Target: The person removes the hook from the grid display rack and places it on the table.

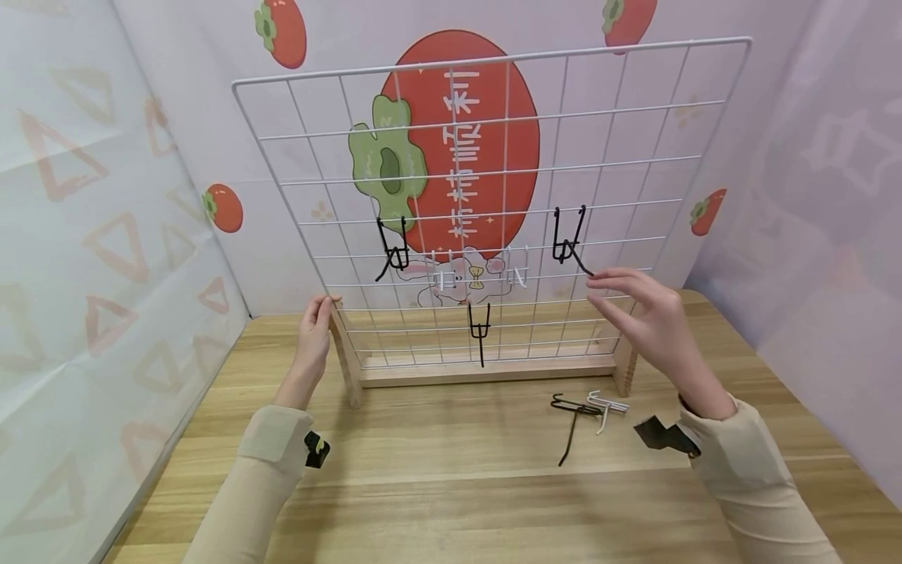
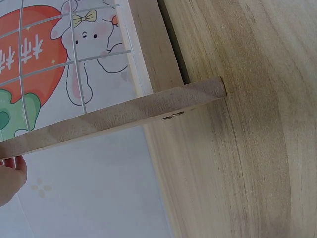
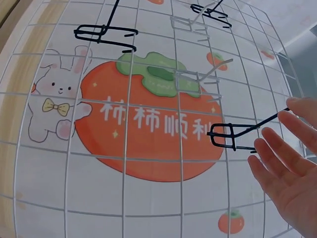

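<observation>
My left hand [image 1: 315, 333] grips the upper end of the wooden side leg [image 1: 345, 352] of an upright white wire grid [image 1: 451, 121]. In the left wrist view only a few of its fingers [image 2: 20, 166] show behind the leg. My right hand [image 1: 644, 321] is at the right side of the grid, where thumb and finger pinch the outer end of a black hook [image 1: 562, 249]. Its remaining fingers [image 3: 277, 161] fan out, apart from the hook. Another black hook [image 1: 397, 257] hangs at the left, and a third black hook [image 1: 481, 321] hangs low in the middle.
Two white hooks [image 1: 520, 274] hang on the grid between the black ones. A loose black hook [image 1: 574, 415] and a loose white hook [image 1: 607, 406] lie on the wooden table [image 1: 451, 486] before the right leg. A patterned cloth backdrop stands behind the grid.
</observation>
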